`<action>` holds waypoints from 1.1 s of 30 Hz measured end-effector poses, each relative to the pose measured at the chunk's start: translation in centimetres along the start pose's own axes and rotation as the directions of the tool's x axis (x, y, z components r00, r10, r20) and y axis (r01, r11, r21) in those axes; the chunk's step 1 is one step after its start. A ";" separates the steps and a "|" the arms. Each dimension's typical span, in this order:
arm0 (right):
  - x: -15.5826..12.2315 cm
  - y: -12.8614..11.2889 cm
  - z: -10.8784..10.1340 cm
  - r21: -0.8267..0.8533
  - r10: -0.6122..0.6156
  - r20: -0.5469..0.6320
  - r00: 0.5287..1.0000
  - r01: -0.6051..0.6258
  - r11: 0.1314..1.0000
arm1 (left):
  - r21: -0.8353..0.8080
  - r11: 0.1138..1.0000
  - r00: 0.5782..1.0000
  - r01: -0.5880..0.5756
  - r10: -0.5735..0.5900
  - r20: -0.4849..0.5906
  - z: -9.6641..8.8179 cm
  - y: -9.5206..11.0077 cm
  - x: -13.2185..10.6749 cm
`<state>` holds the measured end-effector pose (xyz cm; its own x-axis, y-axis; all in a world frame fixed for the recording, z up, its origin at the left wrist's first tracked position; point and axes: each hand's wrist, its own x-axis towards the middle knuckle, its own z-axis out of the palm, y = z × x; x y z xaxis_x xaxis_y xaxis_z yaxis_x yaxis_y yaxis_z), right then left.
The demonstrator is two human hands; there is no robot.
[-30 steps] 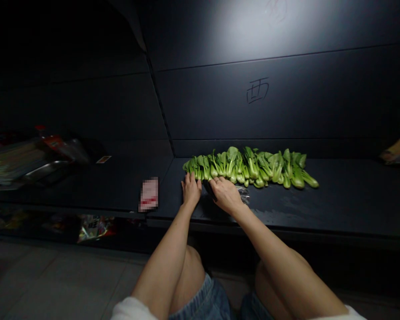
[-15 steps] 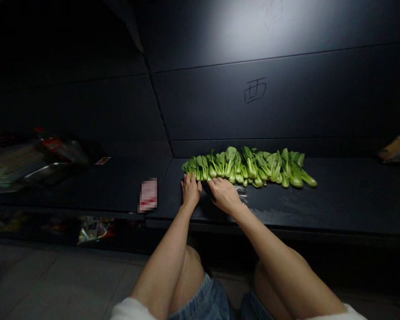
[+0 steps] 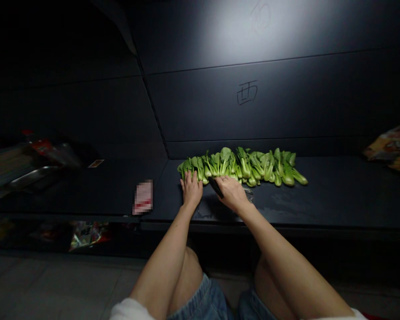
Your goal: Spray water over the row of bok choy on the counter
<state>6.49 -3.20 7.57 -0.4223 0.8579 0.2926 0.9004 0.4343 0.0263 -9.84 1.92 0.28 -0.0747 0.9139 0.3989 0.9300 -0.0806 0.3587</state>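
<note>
A row of bok choy (image 3: 248, 166) lies on the dark shelf, leaves toward the back panel and pale stems toward me. My left hand (image 3: 191, 191) rests its outstretched fingers against the stems at the row's left end. Just to the right, my right hand (image 3: 232, 192) is closed around a flat black object (image 3: 216, 186), whose kind I cannot make out. Its fingers are partly hidden and close to the stems. Something clear and shiny (image 3: 249, 194) shows beside my right wrist, partly covered by it.
A blurred pink card-like item (image 3: 142, 198) lies left on the shelf (image 3: 336, 200). Farther left are a metal tray (image 3: 31, 175) and packets. A package (image 3: 391, 146) sits at the far right. More packets (image 3: 88, 233) lie on a lower level. A dark panel (image 3: 203, 106) stands behind.
My right hand has drawn slightly right, away from my left hand, and more of the black object shows. My left hand stays by the stems. The view has shifted a little to the right.
</note>
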 end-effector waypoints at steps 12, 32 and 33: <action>-1.1 1.7 0.1 -0.040 0.038 0.006 0.999 -0.038 0.998 | 0.013 0.995 0.995 -0.096 0.096 0.000 0.2 3.1 -0.3; -2.7 3.5 -0.6 -0.083 0.103 0.024 0.994 -0.101 0.991 | 0.015 0.984 0.985 -0.175 0.175 0.002 1.2 5.8 -0.6; -2.9 3.7 -0.7 -0.087 0.107 0.019 0.994 -0.105 0.991 | 0.012 0.983 0.983 -0.182 0.182 -0.002 1.3 5.9 -0.6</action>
<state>11.15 -4.26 7.49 -0.3255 0.9045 0.2755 0.9454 0.3164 0.0781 -3.85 1.47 1.05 0.0948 0.8832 0.4593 0.9322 -0.2406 0.2703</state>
